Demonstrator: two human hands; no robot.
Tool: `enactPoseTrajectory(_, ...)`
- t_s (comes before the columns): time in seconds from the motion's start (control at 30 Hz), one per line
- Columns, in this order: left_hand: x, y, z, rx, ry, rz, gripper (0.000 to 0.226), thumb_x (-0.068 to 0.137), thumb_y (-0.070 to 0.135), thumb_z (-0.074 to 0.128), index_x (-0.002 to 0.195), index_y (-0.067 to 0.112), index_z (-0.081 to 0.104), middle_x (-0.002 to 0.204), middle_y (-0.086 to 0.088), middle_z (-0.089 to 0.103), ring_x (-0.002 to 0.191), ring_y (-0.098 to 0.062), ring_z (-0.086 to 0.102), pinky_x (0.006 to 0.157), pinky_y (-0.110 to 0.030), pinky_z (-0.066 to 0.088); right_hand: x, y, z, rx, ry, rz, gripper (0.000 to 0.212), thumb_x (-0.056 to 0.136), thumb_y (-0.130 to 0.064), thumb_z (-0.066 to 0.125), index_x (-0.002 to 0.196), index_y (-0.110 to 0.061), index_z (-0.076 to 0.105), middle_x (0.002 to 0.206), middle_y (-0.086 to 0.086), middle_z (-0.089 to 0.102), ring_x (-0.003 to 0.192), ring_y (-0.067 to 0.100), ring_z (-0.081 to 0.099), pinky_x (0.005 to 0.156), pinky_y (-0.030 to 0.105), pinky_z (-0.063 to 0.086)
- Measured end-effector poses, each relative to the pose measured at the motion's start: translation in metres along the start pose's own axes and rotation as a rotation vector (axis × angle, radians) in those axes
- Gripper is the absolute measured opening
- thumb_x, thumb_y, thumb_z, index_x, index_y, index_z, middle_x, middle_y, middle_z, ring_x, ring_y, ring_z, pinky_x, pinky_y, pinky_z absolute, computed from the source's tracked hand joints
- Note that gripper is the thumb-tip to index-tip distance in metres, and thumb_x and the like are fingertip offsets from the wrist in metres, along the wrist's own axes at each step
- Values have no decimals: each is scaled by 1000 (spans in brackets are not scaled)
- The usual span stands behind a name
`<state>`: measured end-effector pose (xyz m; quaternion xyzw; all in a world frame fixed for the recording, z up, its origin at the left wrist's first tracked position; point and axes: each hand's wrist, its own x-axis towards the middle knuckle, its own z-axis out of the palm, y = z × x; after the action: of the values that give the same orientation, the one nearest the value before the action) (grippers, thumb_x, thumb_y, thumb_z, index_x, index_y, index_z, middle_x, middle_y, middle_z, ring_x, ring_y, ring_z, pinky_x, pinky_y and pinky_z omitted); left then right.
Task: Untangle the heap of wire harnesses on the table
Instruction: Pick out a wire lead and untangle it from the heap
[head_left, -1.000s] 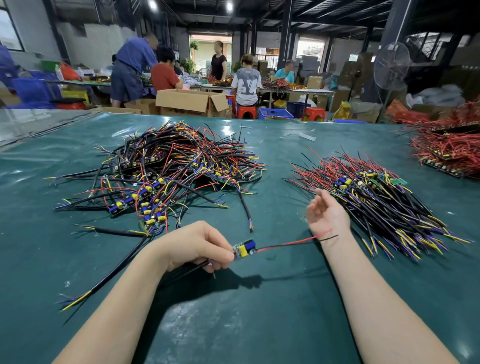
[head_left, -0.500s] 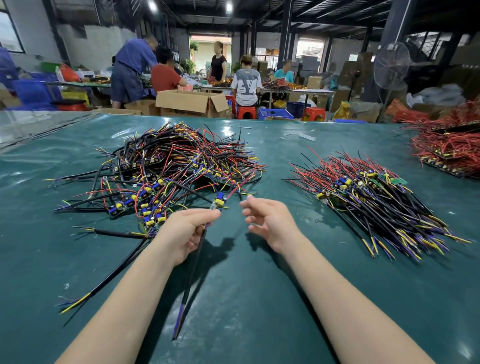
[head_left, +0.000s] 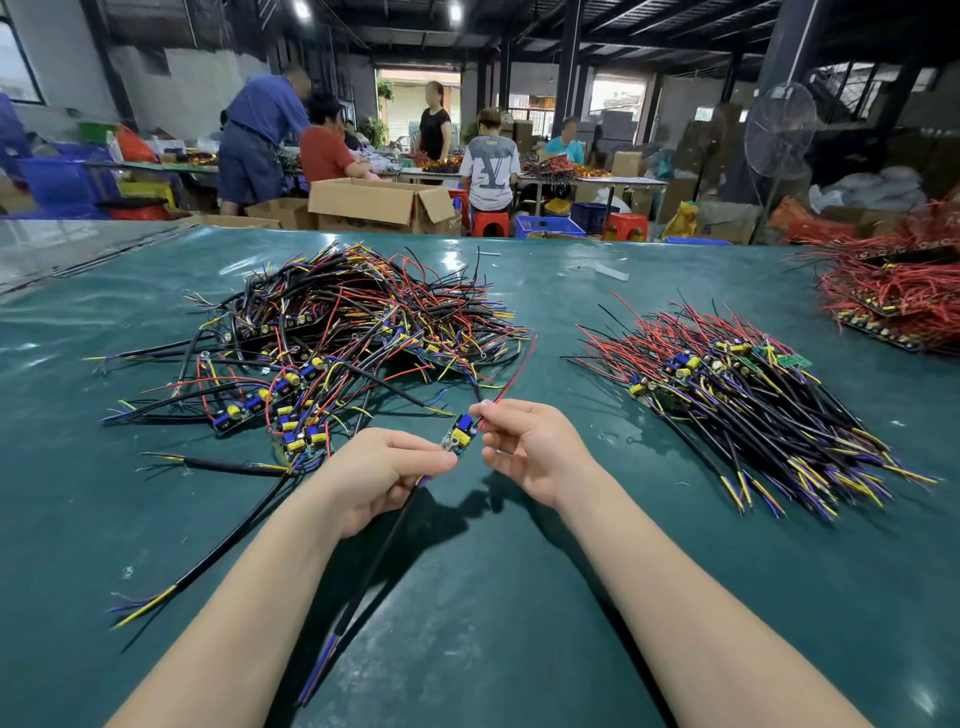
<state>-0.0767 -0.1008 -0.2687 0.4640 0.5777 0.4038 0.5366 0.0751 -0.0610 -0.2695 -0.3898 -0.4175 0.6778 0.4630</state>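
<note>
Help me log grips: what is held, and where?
One harness: left hand pinches where its black cable joins the board; right hand pinches its red wire.

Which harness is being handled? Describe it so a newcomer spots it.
On the green table, between the tangled heap and the sorted pile, the left hand and right hand hold one harness. It alone is separate, its black cable trailing toward the camera.

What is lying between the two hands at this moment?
In the head view, one harness's small circuit board lies between them: the left hand pinches its near end, the right hand pinches its red wire.
</note>
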Motion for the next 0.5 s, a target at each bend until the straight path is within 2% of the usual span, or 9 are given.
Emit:
enactPoseTrajectory(0.17,-4,0,-1,137,-243,-23,26,74,0,71,50,10,70,39,6,44,32,-1,30,31,-9,22,8,-15,-22,202,242,-28,22,90,-4,53,68,-4,59,38,-5,52,29,1,43,33,10,38)
enactPoseTrajectory(0.23,-5,0,-2,184,-265,-52,29,73,1,72,47,12,70,40,5,46,33,-2,31,30,-9,20,11,-18,-38,200,349,-62,24,91,-8,52,68,-6,58,42,-4,51,28,1,40,30,10,33)
enactPoseTrajectory(0.3,-2,0,-2,145,-169,-84,29,77,2,69,49,11,69,40,5,45,30,-2,29,28,-10,18,13,-19,-52,186,508,-136,25,91,-10,52,67,-9,57,53,1,51,26,0,36,29,10,29)
enactPoseTrajectory(0.4,8,-2,-4,-116,103,-46,18,79,6,69,61,11,67,41,4,46,26,-1,29,29,-6,18,15,-18,-61,86,739,-273,26,90,-10,52,65,-14,53,60,4,50,27,0,34,31,11,26)
enactPoseTrajectory(0.47,14,-5,-5,-268,252,15,13,78,7,71,66,9,66,47,2,47,28,0,32,30,-7,22,15,-11,-51,-124,724,-335,27,88,-10,55,62,-15,50,59,4,48,32,4,39,34,13,30)
enactPoseTrajectory(0.5,16,-6,-3,-269,305,50,11,77,9,73,67,9,67,46,3,47,30,-2,33,32,-9,23,13,-6,-39,-262,647,-348,26,86,-11,57,61,-16,51,59,4,49,38,8,42,38,16,33)
